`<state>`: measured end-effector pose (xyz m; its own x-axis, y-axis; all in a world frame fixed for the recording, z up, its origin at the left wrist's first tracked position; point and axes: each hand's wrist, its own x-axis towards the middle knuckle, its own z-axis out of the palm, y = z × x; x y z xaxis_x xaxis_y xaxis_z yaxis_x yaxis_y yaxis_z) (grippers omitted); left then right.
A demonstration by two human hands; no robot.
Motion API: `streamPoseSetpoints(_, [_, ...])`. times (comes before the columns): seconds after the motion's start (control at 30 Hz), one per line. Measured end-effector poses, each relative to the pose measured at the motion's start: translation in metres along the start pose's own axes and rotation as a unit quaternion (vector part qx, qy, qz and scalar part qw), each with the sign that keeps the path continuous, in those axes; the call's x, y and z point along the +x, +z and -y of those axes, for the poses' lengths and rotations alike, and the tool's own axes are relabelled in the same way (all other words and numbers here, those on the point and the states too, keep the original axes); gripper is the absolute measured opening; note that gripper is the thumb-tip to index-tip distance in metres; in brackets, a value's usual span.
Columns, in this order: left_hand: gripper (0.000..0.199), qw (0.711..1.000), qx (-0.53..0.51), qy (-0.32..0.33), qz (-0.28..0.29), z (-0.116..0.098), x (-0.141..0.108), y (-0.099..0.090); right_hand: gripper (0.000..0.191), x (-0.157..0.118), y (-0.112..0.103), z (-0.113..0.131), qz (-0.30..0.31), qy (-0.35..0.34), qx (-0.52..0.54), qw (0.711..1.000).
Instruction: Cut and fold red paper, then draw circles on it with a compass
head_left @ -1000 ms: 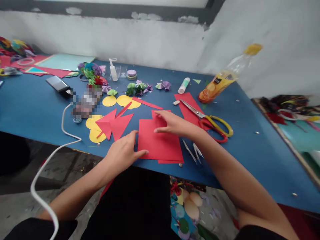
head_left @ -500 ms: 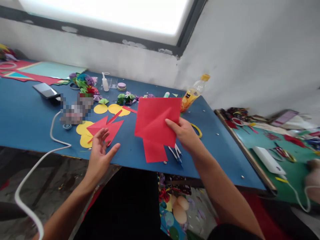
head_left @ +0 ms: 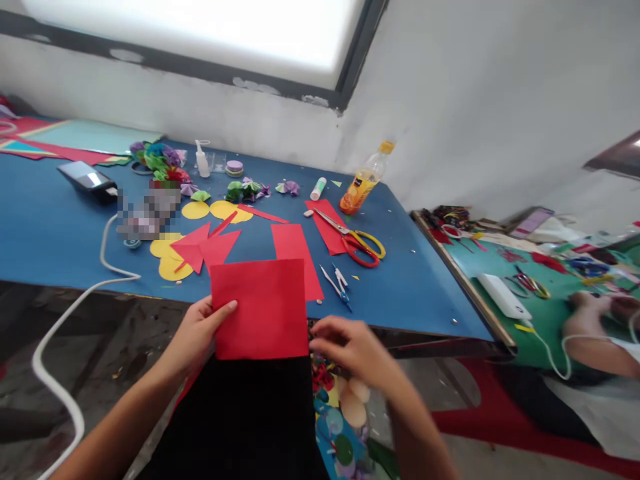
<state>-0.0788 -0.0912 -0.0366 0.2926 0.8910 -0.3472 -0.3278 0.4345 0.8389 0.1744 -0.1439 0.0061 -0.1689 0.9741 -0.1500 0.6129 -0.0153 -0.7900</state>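
A pale wall (head_left: 450, 100) runs behind a blue table (head_left: 415, 287), and here at its near edge is the action! The left hand (head_left: 200, 330) has a plain red square paper sheet (head_left: 260, 310) pinched at its left side, thumb on the face, holding it up in front of the table's near edge. The right hand (head_left: 350, 347) sits just beside the sheet's right side, fingers curled with a narrow gap, blurred; whether it touches the paper, I cannot tell.

Behind the sheet, a red rectangular paper strip (head_left: 300, 257) slants toward the near edge, with a blue-and-silver metal compass (head_left: 345, 298) just right of it. Farther back, metal scissors with yellow and red handles (head_left: 349, 233) lie across another red paper strip (head_left: 327, 240). Over by the far right corner stands a clear plastic bottle of orange drink (head_left: 361, 190)! Left along the table, red pointed paper shapes (head_left: 220, 248) overlap yellow paper circles (head_left: 175, 269). Beyond the right edge, a co-worker's arm (head_left: 595, 347) rests on a green table (head_left: 545, 327).
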Motion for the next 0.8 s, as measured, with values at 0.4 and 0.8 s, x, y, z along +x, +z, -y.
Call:
streamPoseSetpoints(0.4, [0.045, 0.993, -0.012, 0.039, -0.11, 0.001, 0.006, -0.019, 0.032, 0.134, -0.112, -0.082, -0.23, 0.038, -0.338, 0.912])
streamPoseSetpoints(0.8, [0.051, 0.976, 0.093, 0.108, -0.166, 0.0, 0.013, -0.028, 0.034, 0.141, -0.142, -0.099, -0.202, 0.081, -0.338, 0.916])
